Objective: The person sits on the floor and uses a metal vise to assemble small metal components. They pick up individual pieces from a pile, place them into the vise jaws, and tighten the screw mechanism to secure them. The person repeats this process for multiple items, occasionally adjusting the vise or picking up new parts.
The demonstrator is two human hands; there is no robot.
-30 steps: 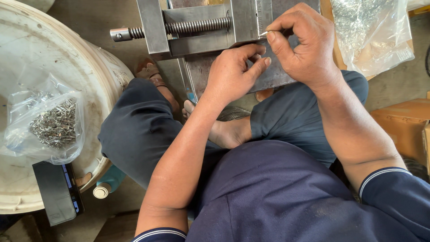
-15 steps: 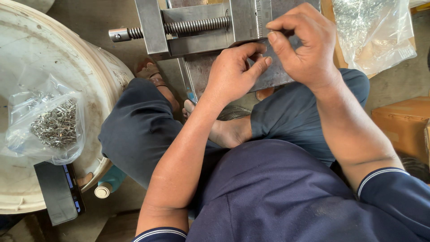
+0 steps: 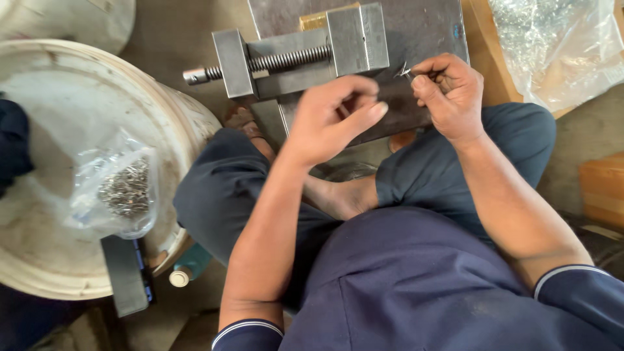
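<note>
The person is sitting cross-legged, both forearms reaching forward over the knees toward a grey steel vise (image 3: 305,55) that is resting on a dark metal plate (image 3: 422,32); the right hand (image 3: 448,97) is curling in a loose fist just to the right of the vise's sliding block, its thumb and forefinger pinching a small thin metal piece (image 3: 404,71) whose tip is poking out toward the block, so the hand is closed on that piece; the left hand (image 3: 335,120) is hovering in front of the vise with its wrist bent back, fingers half curled and thumb stretched out to the right, touching nothing that can be made out and holding nothing visible; the vise's threaded screw (image 3: 286,60) is pointing left, ending in a plain round stub; to the left, a clear plastic bag (image 3: 117,188) of small metal parts is lying on the lid of a white bucket (image 3: 58,117), well apart from both hands; a second clear bag (image 3: 559,45) of similar parts is lying at the upper right, near the right hand but not touching it.
</note>
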